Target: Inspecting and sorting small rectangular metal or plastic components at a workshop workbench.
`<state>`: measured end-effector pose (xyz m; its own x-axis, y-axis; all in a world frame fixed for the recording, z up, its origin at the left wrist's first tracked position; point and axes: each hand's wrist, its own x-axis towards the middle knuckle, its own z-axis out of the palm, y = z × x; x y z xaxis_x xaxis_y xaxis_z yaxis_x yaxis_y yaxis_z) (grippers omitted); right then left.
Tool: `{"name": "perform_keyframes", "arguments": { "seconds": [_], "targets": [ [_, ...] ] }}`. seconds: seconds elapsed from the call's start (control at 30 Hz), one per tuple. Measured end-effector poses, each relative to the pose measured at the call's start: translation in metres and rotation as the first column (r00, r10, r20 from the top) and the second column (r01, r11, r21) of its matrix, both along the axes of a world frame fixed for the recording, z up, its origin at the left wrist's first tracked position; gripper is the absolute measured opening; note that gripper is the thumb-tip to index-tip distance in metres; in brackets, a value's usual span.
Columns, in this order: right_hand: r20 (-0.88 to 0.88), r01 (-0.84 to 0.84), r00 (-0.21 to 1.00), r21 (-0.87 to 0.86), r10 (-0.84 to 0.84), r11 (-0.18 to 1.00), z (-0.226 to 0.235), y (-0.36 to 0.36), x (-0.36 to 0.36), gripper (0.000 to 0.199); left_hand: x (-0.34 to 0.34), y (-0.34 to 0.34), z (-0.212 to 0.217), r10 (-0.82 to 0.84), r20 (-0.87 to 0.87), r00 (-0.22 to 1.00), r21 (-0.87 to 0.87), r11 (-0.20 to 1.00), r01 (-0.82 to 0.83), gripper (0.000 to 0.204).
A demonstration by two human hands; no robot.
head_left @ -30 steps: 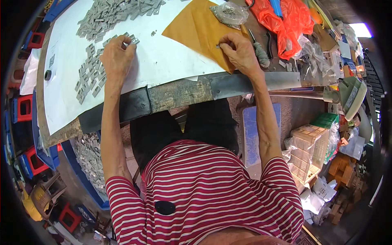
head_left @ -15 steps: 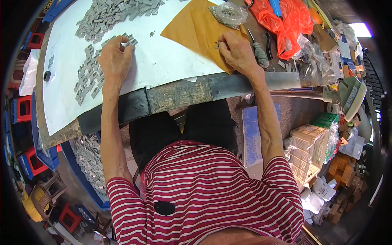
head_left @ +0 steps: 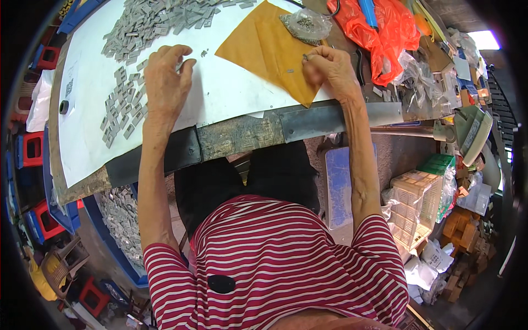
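Note:
My left hand (head_left: 166,80) hovers over the white sheet (head_left: 231,93), fingers bent, with a gap between thumb and forefinger and nothing seen between them. Beside it lie spread small grey rectangular metal pieces (head_left: 122,104); some are hidden under the hand. My right hand (head_left: 336,72) is over the brown paper (head_left: 258,41), thumb and forefinger pinching a small grey piece (head_left: 306,56). Another small grey piece (head_left: 290,70) rests on that paper. A clear bag of tiny metal parts (head_left: 308,26) sits at its far corner. Tiny dark bits (head_left: 204,53) lie on the sheet.
A large heap of grey pieces (head_left: 159,27) covers the table's far left. Red plastic bags (head_left: 379,41) lie far right. A black ring (head_left: 64,106) sits at the left edge. Below the table stand a blue bin of pieces (head_left: 118,220) and a blue-topped stool (head_left: 338,187).
My left hand has shifted slightly right and toward me, its thumb and forefinger now apart. My right hand has moved right and now pinches a visible grey piece. The brown paper has shifted slightly.

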<state>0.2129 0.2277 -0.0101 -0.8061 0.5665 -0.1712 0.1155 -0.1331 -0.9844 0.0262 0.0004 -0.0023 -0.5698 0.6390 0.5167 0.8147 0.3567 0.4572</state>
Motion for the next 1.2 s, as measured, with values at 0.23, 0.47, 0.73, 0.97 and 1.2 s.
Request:
{"name": "perform_keyframes", "arguments": {
  "seconds": [0.23, 0.47, 0.73, 0.97, 1.2],
  "targets": [
    [0.026, 0.029, 0.999, 0.116, -0.032, 0.993, -0.006, 0.007, 0.007, 0.008, -0.017, 0.026, -0.014, 0.042, 0.020, 0.999, -0.005, 0.999, -0.042, 0.010],
    [-0.013, 0.037, 0.999, 0.146, -0.035, 0.989, -0.003, 0.003, 0.008, 0.005, -0.052, 0.059, -0.028, 0.091, 0.030, 0.995, -0.050, 0.995, -0.089, 0.013],
    [-0.076, 0.040, 0.997, 0.160, -0.028, 0.986, -0.005, 0.002, 0.008, 0.005, -0.068, 0.101, -0.031, 0.145, -0.179, 0.973, -0.043, 0.987, -0.154, 0.014],
    [-0.143, 0.082, 0.988, 0.219, -0.051, 0.972, -0.008, 0.000, 0.008, 0.015, -0.065, 0.118, -0.048, 0.183, -0.234, 0.955, -0.085, 0.974, -0.208, 0.015],
    [-0.165, 0.049, 0.986, 0.211, -0.014, 0.976, -0.014, 0.009, 0.007, 0.017, -0.060, 0.117, -0.043, 0.082, -0.193, 0.978, -0.100, 0.990, -0.103, 0.016]
  ]
}}
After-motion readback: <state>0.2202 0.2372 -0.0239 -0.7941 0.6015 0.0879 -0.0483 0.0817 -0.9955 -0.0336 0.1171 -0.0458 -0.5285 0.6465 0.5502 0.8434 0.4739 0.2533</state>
